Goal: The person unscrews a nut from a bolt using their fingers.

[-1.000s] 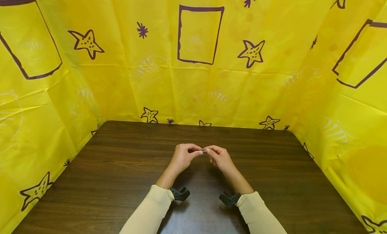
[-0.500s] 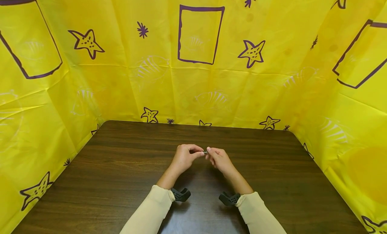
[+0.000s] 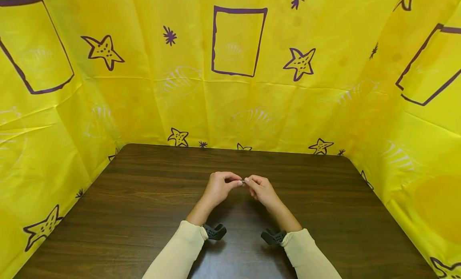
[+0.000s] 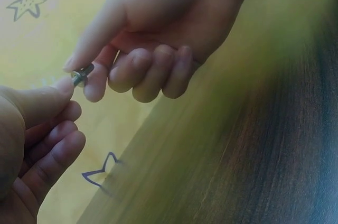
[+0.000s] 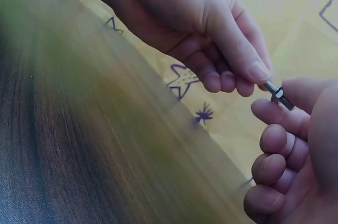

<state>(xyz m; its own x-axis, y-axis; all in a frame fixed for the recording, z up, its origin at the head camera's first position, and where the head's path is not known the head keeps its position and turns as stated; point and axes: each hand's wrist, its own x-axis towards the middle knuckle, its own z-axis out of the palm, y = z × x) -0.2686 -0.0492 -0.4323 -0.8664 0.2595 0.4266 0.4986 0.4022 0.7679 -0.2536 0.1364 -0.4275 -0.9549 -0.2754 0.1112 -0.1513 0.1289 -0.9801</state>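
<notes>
Both hands meet in the air over the dark wooden table. My left hand pinches one end of a small metal bolt between thumb and forefinger. A nut sits partway along the bolt's shank, which sticks out past it. The thumb and forefinger of my right hand lie on either side of the nut, pinching it. In the left wrist view the nut shows between the two hands' fingertips. The bolt's head is hidden in the left fingers.
Yellow cloth with purple starfish drawings hangs around the back and sides of the table. Dark straps sit at both wrists, beside light sleeves.
The right thumb and forefinger moved slightly apart half a second ago, showing more of the bolt, and now are close together around it. The left hand has barely moved.
</notes>
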